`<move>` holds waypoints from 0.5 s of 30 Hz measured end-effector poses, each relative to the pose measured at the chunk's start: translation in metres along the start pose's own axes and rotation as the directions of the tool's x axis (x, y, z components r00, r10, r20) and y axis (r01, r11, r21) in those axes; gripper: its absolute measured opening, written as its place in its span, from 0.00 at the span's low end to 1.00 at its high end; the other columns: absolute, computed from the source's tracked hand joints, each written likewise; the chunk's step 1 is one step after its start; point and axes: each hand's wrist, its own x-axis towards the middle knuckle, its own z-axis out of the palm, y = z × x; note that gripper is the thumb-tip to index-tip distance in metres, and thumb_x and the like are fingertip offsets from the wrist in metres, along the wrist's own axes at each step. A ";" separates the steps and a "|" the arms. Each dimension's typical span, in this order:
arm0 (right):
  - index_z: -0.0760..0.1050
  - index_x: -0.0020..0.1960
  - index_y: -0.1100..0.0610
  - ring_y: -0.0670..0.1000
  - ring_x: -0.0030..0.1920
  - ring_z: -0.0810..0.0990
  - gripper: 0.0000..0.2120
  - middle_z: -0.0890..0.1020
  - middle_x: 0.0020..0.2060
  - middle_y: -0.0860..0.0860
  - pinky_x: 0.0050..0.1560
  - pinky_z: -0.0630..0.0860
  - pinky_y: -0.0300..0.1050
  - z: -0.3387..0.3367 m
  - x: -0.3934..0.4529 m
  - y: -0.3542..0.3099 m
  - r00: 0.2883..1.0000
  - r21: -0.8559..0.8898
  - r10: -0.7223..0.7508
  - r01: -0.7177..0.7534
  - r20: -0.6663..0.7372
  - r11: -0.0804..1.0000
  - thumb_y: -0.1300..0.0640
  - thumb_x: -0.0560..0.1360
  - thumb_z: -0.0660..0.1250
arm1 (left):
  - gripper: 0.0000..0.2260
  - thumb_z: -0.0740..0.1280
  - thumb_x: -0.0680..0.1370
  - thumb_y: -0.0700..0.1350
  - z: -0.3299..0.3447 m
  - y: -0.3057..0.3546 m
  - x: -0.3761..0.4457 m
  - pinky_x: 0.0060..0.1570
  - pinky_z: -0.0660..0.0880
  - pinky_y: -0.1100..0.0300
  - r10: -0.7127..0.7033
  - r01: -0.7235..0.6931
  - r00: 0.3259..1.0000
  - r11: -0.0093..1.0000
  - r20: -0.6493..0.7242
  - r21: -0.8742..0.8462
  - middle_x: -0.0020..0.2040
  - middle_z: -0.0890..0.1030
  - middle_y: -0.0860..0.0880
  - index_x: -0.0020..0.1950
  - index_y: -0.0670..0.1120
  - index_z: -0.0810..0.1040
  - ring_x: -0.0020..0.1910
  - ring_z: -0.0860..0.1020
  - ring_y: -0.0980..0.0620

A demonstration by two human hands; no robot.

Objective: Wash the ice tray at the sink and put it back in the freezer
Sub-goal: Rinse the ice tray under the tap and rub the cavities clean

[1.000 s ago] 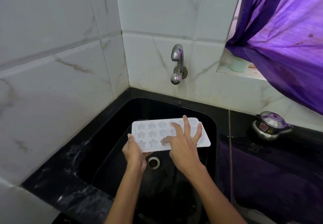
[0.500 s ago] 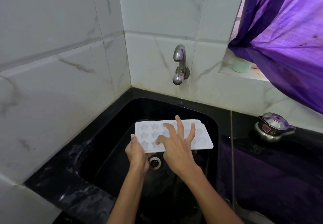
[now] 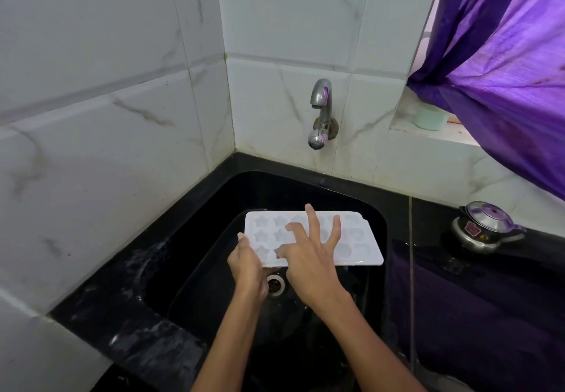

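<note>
A white ice tray point(image 3: 356, 243) with star-shaped and round cavities is held level over the black sink point(image 3: 214, 238), above the drain point(image 3: 276, 284). My left hand point(image 3: 247, 264) grips the tray's near left corner, thumb on its left edge. My right hand point(image 3: 310, 254) lies on top of the tray with fingers spread and straight, its fingertips touching the cavities left of the middle. The metal tap point(image 3: 320, 113) sits on the tiled wall behind the sink; no water runs from it.
White tiled walls close the corner at the left and back. A steel pressure cooker point(image 3: 483, 229) stands on the black counter at the right. A purple curtain point(image 3: 504, 64) hangs over the window ledge, where a pale green cup point(image 3: 429, 118) sits.
My right hand has slid leftwards across the tray's top, from its middle towards the star cavities. The left hand keeps its hold on the corner.
</note>
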 end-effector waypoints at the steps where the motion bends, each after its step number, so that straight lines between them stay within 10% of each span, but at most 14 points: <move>1: 0.81 0.57 0.50 0.59 0.77 0.37 0.15 0.62 0.74 0.53 0.63 0.23 0.66 0.000 0.000 0.000 1.000 -0.006 0.007 -0.007 -0.001 1.000 0.63 0.74 0.67 | 0.17 0.55 0.82 0.54 0.000 -0.001 0.000 0.47 0.80 0.44 -0.002 0.002 1.000 1.000 -0.004 0.004 0.47 0.83 0.41 0.47 0.45 0.77 0.45 0.82 0.42; 7: 0.77 0.54 0.53 0.62 0.77 0.47 0.16 0.68 0.70 0.58 0.66 0.28 0.65 0.002 0.002 -0.010 0.994 0.086 0.003 0.006 -0.107 0.996 0.66 0.69 0.70 | 0.18 0.55 0.82 0.53 -0.001 -0.002 0.004 0.40 0.80 0.51 0.006 -0.006 1.000 1.000 -0.013 0.018 0.47 0.83 0.41 0.51 0.42 0.78 0.44 0.83 0.42; 15: 0.77 0.61 0.44 0.59 0.76 0.33 0.13 0.55 0.77 0.53 0.63 0.23 0.64 0.007 0.009 -0.017 0.995 0.021 -0.092 0.092 0.038 0.996 0.53 0.78 0.64 | 0.18 0.55 0.82 0.53 -0.003 -0.004 0.006 0.38 0.77 0.53 0.012 -0.012 1.000 0.999 0.003 0.053 0.40 0.82 0.43 0.49 0.41 0.77 0.40 0.82 0.44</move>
